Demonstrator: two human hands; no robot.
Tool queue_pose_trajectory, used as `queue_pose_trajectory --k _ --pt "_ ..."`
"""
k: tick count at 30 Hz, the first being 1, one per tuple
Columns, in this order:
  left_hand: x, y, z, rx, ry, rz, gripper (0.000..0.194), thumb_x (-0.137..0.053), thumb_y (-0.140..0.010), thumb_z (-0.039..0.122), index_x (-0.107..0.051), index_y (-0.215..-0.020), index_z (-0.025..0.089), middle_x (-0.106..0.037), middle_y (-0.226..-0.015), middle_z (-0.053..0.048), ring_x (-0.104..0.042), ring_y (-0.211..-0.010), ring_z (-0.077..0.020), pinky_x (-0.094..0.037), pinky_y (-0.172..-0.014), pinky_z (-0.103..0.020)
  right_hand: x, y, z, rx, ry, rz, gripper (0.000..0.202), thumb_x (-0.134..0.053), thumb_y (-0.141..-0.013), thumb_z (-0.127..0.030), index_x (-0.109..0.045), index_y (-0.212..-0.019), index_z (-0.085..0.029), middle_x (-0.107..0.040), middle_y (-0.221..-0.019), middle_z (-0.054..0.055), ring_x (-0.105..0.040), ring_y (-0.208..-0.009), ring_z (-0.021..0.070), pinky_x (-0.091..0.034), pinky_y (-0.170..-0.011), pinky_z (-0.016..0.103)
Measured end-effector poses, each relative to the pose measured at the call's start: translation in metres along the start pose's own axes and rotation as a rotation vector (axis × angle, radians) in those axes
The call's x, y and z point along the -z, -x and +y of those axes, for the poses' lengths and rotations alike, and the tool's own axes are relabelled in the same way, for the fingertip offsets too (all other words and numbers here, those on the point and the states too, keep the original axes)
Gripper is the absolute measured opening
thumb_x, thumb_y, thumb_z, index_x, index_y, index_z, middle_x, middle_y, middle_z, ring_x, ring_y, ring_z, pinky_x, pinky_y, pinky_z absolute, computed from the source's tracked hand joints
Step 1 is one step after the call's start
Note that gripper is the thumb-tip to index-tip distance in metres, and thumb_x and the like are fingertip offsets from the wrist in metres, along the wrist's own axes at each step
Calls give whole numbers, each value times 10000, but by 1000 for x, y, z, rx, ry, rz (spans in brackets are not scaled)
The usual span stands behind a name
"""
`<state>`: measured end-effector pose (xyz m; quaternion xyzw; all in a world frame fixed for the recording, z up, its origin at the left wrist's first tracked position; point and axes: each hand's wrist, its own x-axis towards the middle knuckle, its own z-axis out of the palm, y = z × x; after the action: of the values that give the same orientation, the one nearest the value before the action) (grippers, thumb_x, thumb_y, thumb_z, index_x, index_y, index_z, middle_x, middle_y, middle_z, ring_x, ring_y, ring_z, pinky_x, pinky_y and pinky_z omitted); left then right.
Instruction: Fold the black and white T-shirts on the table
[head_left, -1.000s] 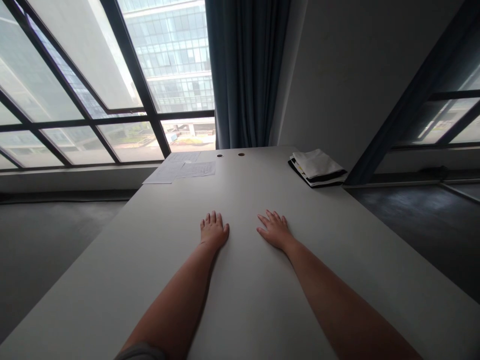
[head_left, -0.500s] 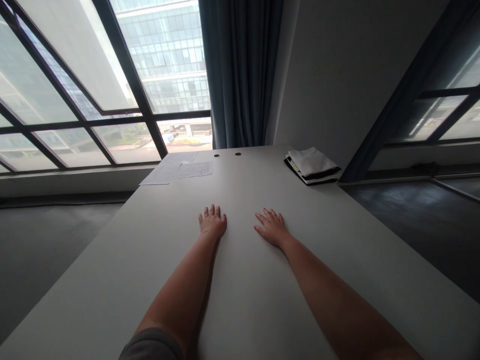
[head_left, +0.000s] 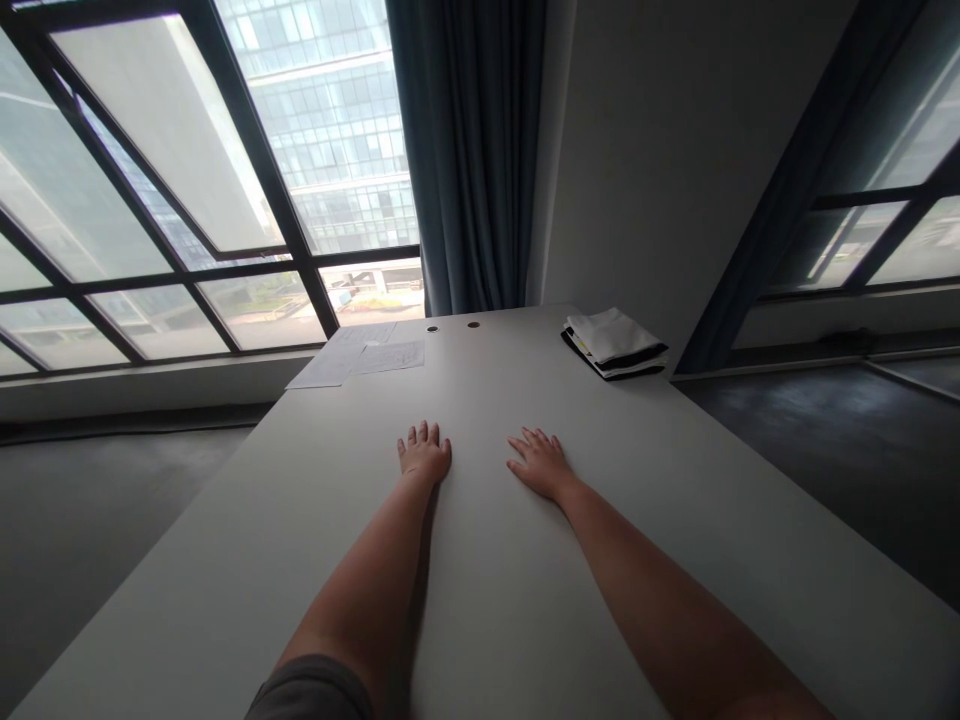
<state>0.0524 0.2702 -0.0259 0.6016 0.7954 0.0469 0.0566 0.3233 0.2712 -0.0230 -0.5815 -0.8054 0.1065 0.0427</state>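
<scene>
Your left hand [head_left: 424, 457] and right hand [head_left: 543, 466]: palms down on white table [head_left: 487, 560], fingers spread, nothing gripped. Folded bundle [head_left: 613, 337] beyond right hand, off to its right; papers [head_left: 391, 357] beyond left hand. Both untouched, bundle folded, papers overlapping.

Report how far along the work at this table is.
Looks done: the white-and-black bundle lies folded at the far right, and the papers are laid flat at the far left. In hand: nothing; the left hand and right hand rest open on the white tabletop. Left: I can't tell; neither hand touches the bundle or papers, and nothing visible looks half-finished.
</scene>
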Motion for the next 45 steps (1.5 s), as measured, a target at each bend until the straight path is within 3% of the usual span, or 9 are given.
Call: queue_pose_trajectory --k 10,16,35,45 --pt "-2 -1 -3 -9 -1 5 695 -255 -1010 572 -336 -1646 305 -199 -1752 -17 -170 -1613 -298 -147 -1284 -587 -7 -2 0 -8 0 23 662 -414 -999 -564 -425 -1609 -306 -250 -1734 84 -173 -1595 314 -58 -1268 531" --pt "0 4 -3 -26 -4 25 674 -281 -1014 560 -363 -1632 304 -228 -1746 -40 -176 -1611 -304 -150 -1284 -574 -11 -1 -5 -76 19 44 662 -324 -1036 -574 -337 -1648 -323 -205 -1749 58 -155 -1598 291 -31 -1273 513" --pt "0 19 -10 -35 -18 11 690 -255 -1022 574 -331 -1649 297 -211 -1750 -57 -184 -1610 -300 -164 -1284 -541 -8 0 -9 -108 14 4 692 -294 -1028 -595 -268 -1669 -336 -132 -1766 43 -100 -1613 271 -13 -1277 494" --pt "0 30 -15 -46 -14 21 684 -264 -1022 572 -332 -1647 302 -216 -1748 -56 -195 -1608 -296 -173 -1284 -528 -8 0 -14 -213 18 2 730 -248 -1020 -630 -203 -1685 -331 -81 -1773 43 -72 -1616 293 -7 -1265 566"
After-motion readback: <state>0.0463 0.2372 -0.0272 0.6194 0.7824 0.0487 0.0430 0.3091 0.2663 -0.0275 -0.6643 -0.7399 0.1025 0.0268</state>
